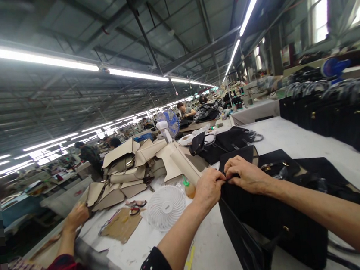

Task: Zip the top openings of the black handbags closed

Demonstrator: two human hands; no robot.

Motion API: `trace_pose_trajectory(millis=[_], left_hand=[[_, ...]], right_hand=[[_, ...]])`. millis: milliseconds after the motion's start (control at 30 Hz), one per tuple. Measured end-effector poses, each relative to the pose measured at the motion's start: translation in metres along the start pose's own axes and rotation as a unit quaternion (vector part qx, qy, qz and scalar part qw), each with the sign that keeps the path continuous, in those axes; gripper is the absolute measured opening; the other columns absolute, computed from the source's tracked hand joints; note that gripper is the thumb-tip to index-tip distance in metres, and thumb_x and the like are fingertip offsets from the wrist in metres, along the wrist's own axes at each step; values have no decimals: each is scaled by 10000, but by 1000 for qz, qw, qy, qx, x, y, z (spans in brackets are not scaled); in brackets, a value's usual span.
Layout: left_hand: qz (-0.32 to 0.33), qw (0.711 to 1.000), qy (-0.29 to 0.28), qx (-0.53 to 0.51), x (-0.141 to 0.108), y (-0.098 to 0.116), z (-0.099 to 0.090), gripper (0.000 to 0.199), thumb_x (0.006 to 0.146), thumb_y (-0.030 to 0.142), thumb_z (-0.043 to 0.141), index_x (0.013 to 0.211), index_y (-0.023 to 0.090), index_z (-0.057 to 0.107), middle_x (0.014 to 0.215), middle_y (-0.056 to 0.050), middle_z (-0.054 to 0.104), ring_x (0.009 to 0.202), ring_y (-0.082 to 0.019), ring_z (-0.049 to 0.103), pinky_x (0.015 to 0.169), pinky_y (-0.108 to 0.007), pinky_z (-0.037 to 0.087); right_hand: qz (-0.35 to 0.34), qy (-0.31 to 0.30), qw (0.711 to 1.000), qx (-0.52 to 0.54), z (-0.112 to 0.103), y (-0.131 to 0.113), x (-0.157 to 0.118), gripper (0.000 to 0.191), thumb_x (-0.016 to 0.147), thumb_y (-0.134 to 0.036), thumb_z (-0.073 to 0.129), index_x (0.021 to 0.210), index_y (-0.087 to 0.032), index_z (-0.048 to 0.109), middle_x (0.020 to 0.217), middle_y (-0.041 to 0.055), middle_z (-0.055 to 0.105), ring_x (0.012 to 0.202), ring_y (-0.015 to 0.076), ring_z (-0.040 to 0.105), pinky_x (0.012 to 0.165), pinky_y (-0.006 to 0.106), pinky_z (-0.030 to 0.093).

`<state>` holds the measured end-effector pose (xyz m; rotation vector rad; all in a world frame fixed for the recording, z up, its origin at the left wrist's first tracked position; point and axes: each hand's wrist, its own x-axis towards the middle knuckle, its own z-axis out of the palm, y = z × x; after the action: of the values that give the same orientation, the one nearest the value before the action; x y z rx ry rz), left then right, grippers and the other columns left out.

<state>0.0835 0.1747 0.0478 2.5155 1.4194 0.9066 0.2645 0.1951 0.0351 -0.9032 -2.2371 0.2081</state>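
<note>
A black bag (296, 223) stands tilted at the near edge of the white table (208, 240), smooth and matte, stiff-sided, with a small gold-coloured fitting on its face. The left hand (210, 184) and right hand (248, 175) pinch its top edge, fingertips nearly together. Beside them are a bottle (190, 189) of amber liquid with a green tip and a round white fan (166, 208) with curved slats, its hub label too small to read. Beyond lie folded beige pieces (128, 175), smooth and leather-like; at right, black bags with hooped handles (323, 114) stand in a row.
</note>
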Motion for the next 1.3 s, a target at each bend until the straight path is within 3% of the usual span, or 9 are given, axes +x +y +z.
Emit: trace_pose_trajectory(millis=[233,400,700,1000,1300], left_hand=[[-16,1000,18,-5,-1,-2,2,68,769,166,585,805,211,621,845,23,608,836,-135,549,761,-244,412],[-83,996,26,-14,-2,-6,3,163,718,130,595,860,202,558,826,18,605,779,-136,548,693,-239,417],[-101,993,26,-59,0,-15,8,197,722,93,550,887,201,542,809,13,630,763,-125,578,712,-231,449],[-85,995,-12,-44,0,-5,-2,211,736,124,516,895,191,638,903,-13,675,882,-159,597,799,-258,461],[-60,997,-32,-27,-1,2,-7,199,759,173,514,867,203,678,840,5,684,812,-149,595,724,-233,439]], right_hand=[[-4,4,1000,-5,-1,-2,1,99,750,-155,588,677,-207,631,926,24,589,942,184,455,829,326,412],[8,20,999,-29,0,-1,1,108,736,-148,595,639,-192,579,869,23,576,877,176,465,812,324,404],[41,32,998,-42,3,-6,-1,133,741,-146,560,624,-189,515,864,16,556,852,158,499,769,281,399],[67,28,996,-41,0,-15,-3,128,747,-148,536,630,-191,505,857,14,549,772,137,518,715,262,379],[75,30,996,-45,0,-17,-3,116,736,-124,509,642,-192,503,849,16,561,779,141,521,719,267,374]])
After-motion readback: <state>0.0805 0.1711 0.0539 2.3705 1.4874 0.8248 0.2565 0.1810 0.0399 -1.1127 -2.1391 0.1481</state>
